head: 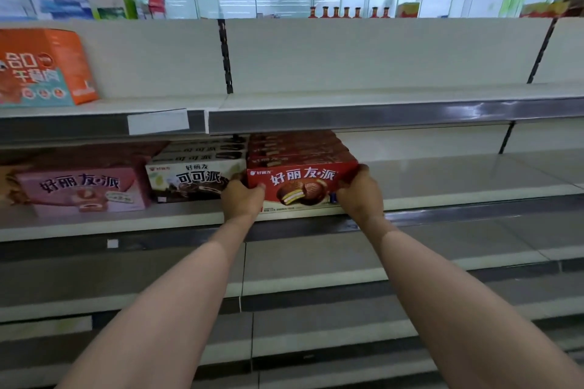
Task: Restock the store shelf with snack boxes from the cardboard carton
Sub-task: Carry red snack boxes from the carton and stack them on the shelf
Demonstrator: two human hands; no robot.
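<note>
The red snack box (301, 188) stands upright at the front edge of the middle shelf (442, 199), its printed face turned out toward the aisle. More red boxes of the same kind are lined up behind it, running to the far back of the shelf, so this one looks to be the front of the row.

The left hand (241, 199) holds the box's left end, fingers curled onto its face and low corner. The right hand (360, 191) clasps the right end, thumb up at the top corner. A grip at both ends likely lets the person square the box against the row and flush with the shelf lip.

Just left of it, touching or nearly so, stands a white cocoa pie box (192, 180) heading its own row, and farther left a pink box (82, 191). To the right the shelf runs on bare.

Above and far left, an orange box (47, 66) sits on the upper shelf (379, 98). The carton is not in view.
</note>
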